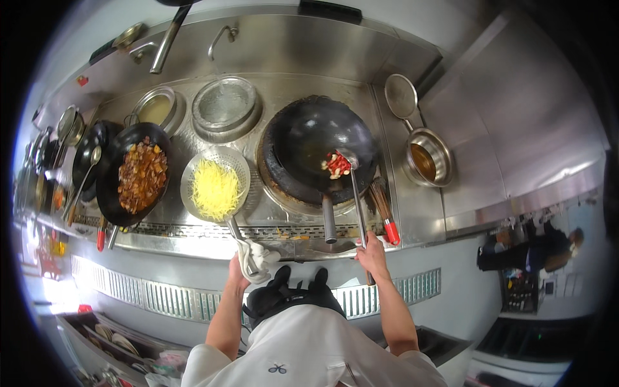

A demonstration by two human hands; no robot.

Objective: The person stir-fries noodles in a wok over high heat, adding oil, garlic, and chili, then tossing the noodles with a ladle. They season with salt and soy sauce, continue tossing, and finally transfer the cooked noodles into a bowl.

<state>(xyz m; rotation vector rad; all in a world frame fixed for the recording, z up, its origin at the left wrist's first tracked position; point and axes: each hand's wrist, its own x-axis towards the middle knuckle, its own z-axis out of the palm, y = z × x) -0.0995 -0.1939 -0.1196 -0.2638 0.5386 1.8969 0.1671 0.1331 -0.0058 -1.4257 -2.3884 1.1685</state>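
Observation:
My left hand (238,273) grips a white cloth (254,256) wrapped around the handle of a perforated strainer (186,186). Thin pale-yellow shreds (216,189), perhaps potato, are heaped in it. In my right hand (373,256) is the long handle of a wok ladle (357,193). Its bowl rests inside a black wok (309,126), against chopped red chili and pale pieces that look like garlic (337,165). The wok sits over the round burner, its own handle (329,222) pointing towards me with no hand on it. The fingers of my left hand are partly hidden by the cloth.
Left of the strainer, another wok (109,184) holds brown sauced chunks (141,176). Behind stand a water-filled round pot (224,104) and a pot of cloudy liquid (155,109). A red-handled brush (384,208), an oil pot (442,159) and a mesh skimmer (401,96) lie right. A person (541,254) is far right.

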